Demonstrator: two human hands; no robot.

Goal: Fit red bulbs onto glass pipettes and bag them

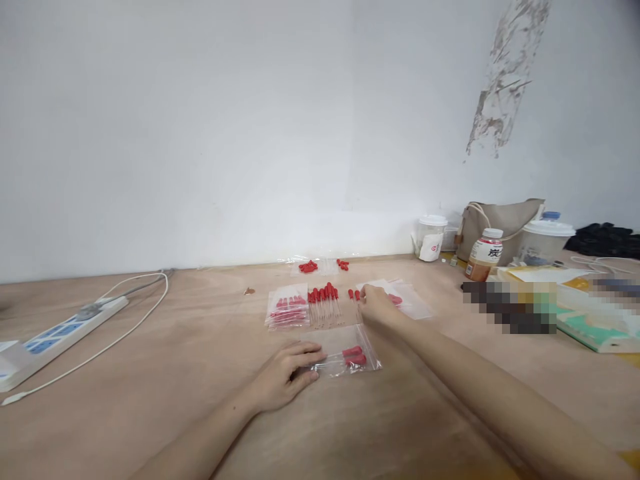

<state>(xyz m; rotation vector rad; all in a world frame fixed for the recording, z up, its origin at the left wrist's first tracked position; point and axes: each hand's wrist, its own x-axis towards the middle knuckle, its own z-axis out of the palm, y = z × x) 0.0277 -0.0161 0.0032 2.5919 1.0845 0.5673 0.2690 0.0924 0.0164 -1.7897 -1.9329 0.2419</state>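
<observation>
My left hand (287,373) lies with fingers stretched out over the left end of a clear zip bag (333,340), thumb apart from the fingers. Inside that bag are two droppers (355,359) with red bulbs, pointing right. Farther away, my right hand (375,301) has its fingers pinched together beside two red dropper bulbs (354,294); what sits between the fingertips is hidden. A row of loose droppers (325,300) with thin clear stems lies left of it. Stacked bags of red-bulbed droppers (289,308) lie farther left, and more zip bags (415,303) lie behind my right hand.
Red bulbs (308,267) lie on clear plastic near the wall. A power strip (65,337) with a white cable is at the left. At the right stand a lidded cup (431,239), a drink bottle (485,255), a beige bag (500,223) and a green-and-white box (595,327).
</observation>
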